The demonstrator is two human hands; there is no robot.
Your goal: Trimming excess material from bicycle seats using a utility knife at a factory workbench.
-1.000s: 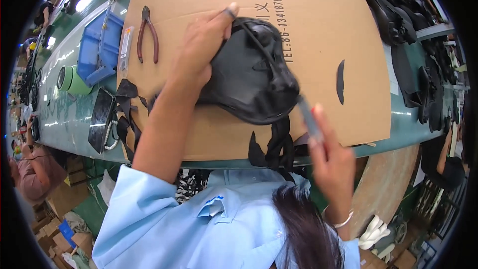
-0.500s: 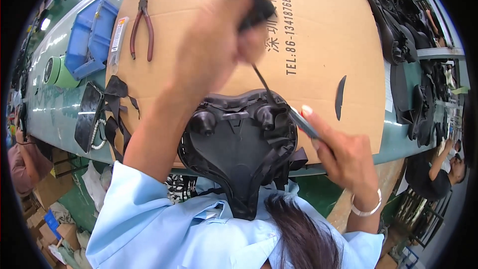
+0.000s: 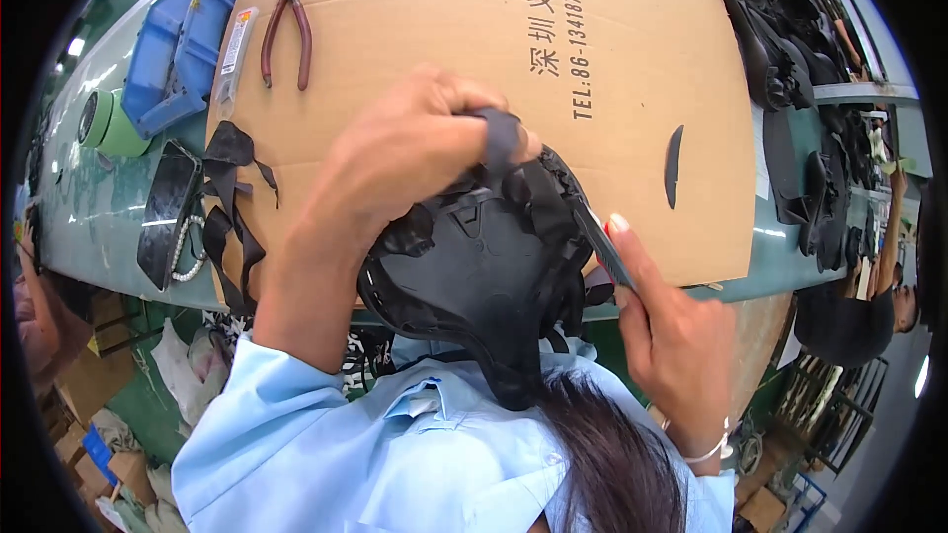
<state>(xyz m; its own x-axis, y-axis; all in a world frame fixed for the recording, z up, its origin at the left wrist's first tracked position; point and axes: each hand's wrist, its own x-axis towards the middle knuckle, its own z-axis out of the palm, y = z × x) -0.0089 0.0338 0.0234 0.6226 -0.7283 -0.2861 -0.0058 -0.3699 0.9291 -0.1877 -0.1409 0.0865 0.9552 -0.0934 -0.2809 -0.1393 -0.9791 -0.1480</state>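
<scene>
A green surface (image 3: pixel 74 207) in a busy workroom bears a large cardboard sheet (image 3: pixel 395 25). At its left stand a green round container (image 3: pixel 120 126) and a blue bin (image 3: pixel 156 74), touching or nearly so. Nearer the person lies a dark phone (image 3: pixel 166 212) with a beaded strap (image 3: pixel 186 249), beside black scraps (image 3: pixel 229 146). A clear slim case (image 3: pixel 233 57) and red-handled pliers (image 3: pixel 288 32) rest farther up. Centrally, a black saddle (image 3: pixel 454 276) sits underside up at the near edge, its nose toward the person's chest. The left hand (image 3: pixel 410 148) has its fingers clenched on a black strip (image 3: pixel 502 141) at the saddle's far rim. The right hand's (image 3: pixel 681 341) fingers grip a grey cutter (image 3: pixel 614 259), its tip at the saddle's right rim. Rightward lie a curved black piece (image 3: pixel 673 168) and, beyond the cardboard, piled black parts (image 3: pixel 765 39).
</scene>
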